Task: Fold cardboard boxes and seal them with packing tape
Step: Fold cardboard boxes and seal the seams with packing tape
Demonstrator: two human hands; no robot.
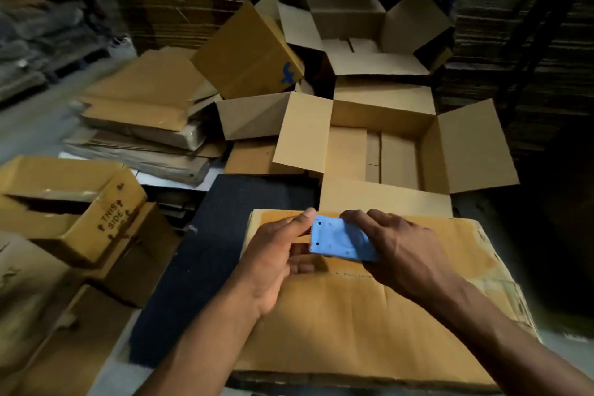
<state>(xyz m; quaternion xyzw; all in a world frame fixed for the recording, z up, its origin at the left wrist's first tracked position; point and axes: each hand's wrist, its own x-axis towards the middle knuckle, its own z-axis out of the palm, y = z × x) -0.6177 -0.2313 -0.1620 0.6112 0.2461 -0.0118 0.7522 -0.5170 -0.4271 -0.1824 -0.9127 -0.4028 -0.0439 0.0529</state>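
Low over a flat brown cardboard sheet [369, 331] lying on the floor, the person's right hand [395, 244] grips a small blue plastic tape dispenser [340, 241], fingers curled over its far end. The dispenser is a flat, roughly rectangular piece with a few small dark holes along its near edges and a toothed strip on its left edge. The left hand [276, 254] meets it at that edge, thumb up at the top corner and fingers curled beneath; it seems to pinch something there, but whether that is tape I cannot tell.

The sheet is tan, creased across its middle, with worn, scuffed corners. Just beyond it stands an open brown cardboard box [385, 145], all four flaps spread outward, its inner bottom flaps folded flat. Further back sits another open box [360, 38]. A dark mat [209, 254] lies left of the sheet, and a stack of flattened cartons [144, 125] rests beyond that.
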